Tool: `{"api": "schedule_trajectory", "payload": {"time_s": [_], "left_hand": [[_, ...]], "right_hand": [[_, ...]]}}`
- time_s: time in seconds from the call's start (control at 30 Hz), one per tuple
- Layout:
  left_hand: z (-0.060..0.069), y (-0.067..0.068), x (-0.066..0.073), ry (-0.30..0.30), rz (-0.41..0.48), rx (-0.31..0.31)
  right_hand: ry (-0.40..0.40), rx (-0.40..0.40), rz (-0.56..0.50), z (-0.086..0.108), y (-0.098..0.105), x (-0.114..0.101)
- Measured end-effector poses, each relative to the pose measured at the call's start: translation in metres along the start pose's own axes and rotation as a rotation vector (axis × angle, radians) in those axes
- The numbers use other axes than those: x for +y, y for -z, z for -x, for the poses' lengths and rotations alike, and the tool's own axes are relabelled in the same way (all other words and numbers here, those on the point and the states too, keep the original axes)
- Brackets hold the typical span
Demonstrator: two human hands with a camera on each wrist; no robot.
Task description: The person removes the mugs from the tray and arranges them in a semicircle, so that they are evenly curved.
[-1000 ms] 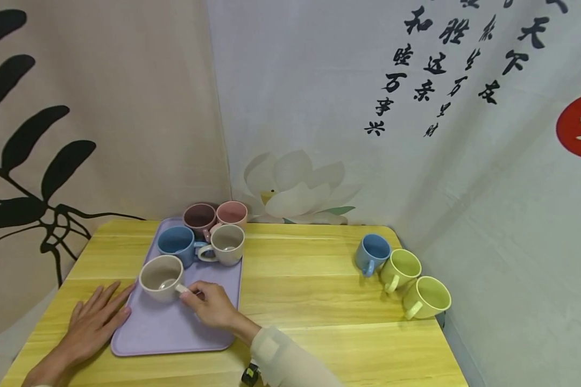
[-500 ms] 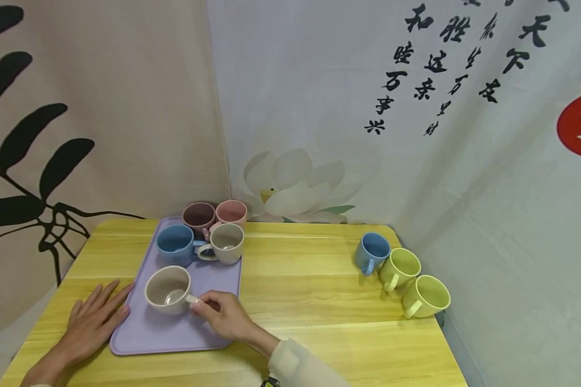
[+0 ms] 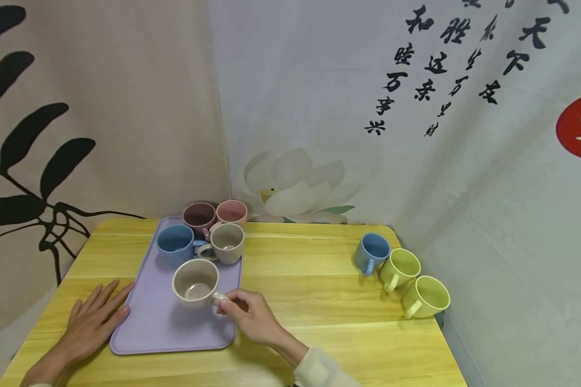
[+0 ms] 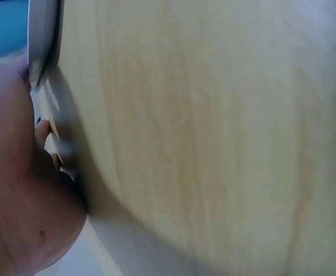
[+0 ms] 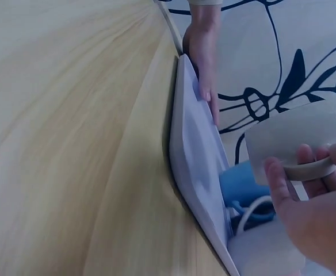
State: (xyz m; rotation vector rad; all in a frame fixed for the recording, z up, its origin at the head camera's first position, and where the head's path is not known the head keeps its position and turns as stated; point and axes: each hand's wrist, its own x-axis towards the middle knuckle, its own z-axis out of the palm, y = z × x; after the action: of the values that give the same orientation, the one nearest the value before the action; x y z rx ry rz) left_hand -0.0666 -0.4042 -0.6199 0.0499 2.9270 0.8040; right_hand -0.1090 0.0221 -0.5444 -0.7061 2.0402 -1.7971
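Observation:
By its handle, my right hand (image 3: 254,317) holds a greyish-white mug (image 3: 196,283) upright above the front half of a purple tray (image 3: 174,336); the right wrist view shows the mug (image 5: 294,138) raised clear of the tray. My left hand (image 3: 93,322) lies flat with fingers spread on the table, fingertips touching the tray's left edge. At the tray's back stand a dark mauve mug (image 3: 199,216), a pink mug (image 3: 232,212), a blue mug (image 3: 175,244) and a second greyish-white mug (image 3: 228,244), close together.
On the right of the wooden table (image 3: 300,290) stand a small blue mug (image 3: 373,252) and two yellow-green mugs, one (image 3: 401,269) behind the other (image 3: 427,297). Printed cloth (image 3: 310,80) hangs behind and beside the table.
My right hand has carried the greyish-white mug to the right, first toward me and then slightly back and up. My left hand and the other mugs have stayed put.

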Motion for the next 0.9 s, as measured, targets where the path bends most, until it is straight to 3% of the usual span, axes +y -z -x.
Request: {"api": "schedule_trajectory", "payload": {"time_s": [0.5, 0.9], "left_hand": [[-0.001, -0.003, -0.005, -0.011, -0.007, 0.006], [-0.002, -0.002, -0.002, -0.002, -0.010, -0.002]], "right_hand": [[-0.038, 0.089, 0.018, 0.030, 0.043, -0.002], [0.000, 0.164, -0.003, 0.044, 0.070, 0.003]]}}
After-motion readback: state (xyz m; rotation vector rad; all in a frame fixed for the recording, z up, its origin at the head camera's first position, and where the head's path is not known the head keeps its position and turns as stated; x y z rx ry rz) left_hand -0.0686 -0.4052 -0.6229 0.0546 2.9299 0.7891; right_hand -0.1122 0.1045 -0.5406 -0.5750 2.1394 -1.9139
